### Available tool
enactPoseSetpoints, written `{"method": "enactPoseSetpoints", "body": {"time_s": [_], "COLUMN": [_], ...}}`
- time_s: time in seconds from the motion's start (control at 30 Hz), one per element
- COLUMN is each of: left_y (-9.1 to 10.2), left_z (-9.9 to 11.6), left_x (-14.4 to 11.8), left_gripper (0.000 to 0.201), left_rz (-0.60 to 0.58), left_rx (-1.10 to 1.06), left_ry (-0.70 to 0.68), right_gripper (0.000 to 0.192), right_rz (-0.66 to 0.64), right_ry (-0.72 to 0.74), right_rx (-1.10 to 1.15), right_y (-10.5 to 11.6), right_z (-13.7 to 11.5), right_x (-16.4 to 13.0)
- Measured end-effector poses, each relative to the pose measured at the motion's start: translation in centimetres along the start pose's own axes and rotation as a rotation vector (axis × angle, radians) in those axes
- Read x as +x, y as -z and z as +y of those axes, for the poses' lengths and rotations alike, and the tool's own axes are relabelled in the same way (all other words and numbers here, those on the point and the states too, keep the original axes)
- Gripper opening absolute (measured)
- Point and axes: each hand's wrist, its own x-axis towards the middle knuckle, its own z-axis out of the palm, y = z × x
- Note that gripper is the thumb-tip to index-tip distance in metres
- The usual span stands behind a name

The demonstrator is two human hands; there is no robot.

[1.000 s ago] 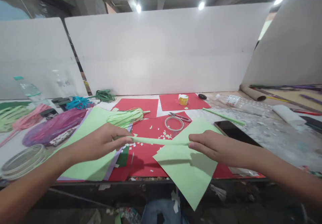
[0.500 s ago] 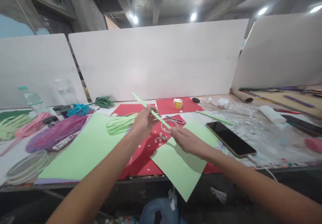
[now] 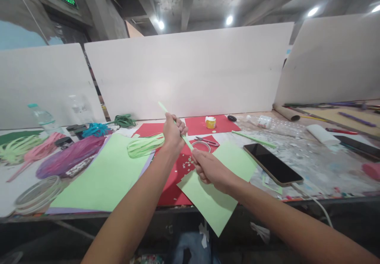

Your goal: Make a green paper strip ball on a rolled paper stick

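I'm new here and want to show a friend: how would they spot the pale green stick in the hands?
Start at the broad white board at the back and look below its middle. There the left hand and right hand grip a pale green stick slanting up to the left. A loose green stick lies beyond the phone; only this one is held.
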Motion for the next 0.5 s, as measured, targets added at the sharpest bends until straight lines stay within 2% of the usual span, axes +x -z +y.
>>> {"method": "enactPoseSetpoints", "body": {"time_s": [0.27, 0.5], "left_y": [0.5, 1.6], "left_z": [0.2, -0.2], "left_x": [2.1, 2.1], "left_gripper": [0.037, 0.036], "left_rz": [0.028, 0.041], "left_rx": [-0.070, -0.030], "left_ry": [0.060, 0.122], "right_gripper": [0.039, 0.037], "right_rz": [-0.251, -0.230], "right_ry": [-0.160, -0.176], "right_rx": [0.268, 0.227], "right_y": [1.2, 0.6], "right_z": [-0.2, 0.8], "right_x": [-0.5, 0.3]}}
